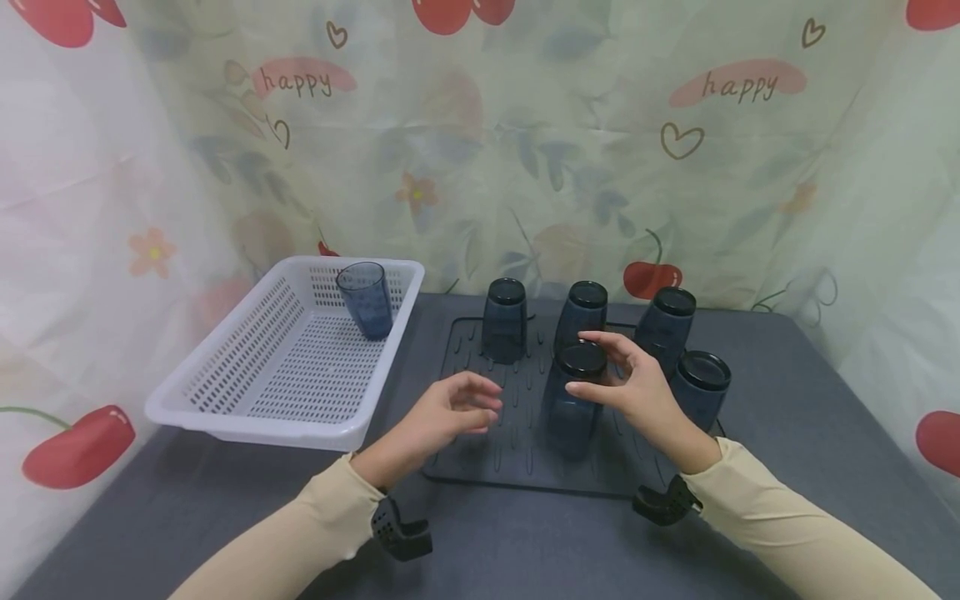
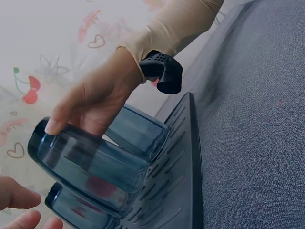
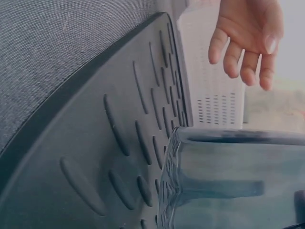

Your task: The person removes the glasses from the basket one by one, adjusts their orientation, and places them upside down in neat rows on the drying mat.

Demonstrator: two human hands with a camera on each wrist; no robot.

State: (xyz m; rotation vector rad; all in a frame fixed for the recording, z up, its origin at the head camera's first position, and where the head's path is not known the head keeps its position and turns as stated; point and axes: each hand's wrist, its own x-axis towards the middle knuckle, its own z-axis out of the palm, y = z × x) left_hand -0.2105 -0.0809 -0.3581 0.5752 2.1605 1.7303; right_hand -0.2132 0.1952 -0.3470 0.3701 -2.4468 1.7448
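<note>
A dark blue drinking glass [image 1: 572,412] stands upside down at the front of the black drying mat [image 1: 502,462]. My right hand [image 1: 637,387] holds it near its upturned base, thumb on the near side and fingers behind. In the left wrist view the glass [image 2: 90,164] leans slightly, its rim at the mat. To its left, my left hand [image 1: 453,406] hovers over the mat's edge with loosely bent fingers and nothing in them. The right wrist view also shows that left hand [image 3: 250,33] apart from the glass.
Several more upside-down glasses occupy the mat, including one at back left [image 1: 505,321] and one close by my right wrist [image 1: 701,387]. At left stands a white perforated basket [image 1: 348,433] with one upright glass [image 1: 366,302] inside. A patterned curtain [image 1: 480,167] hangs behind the table.
</note>
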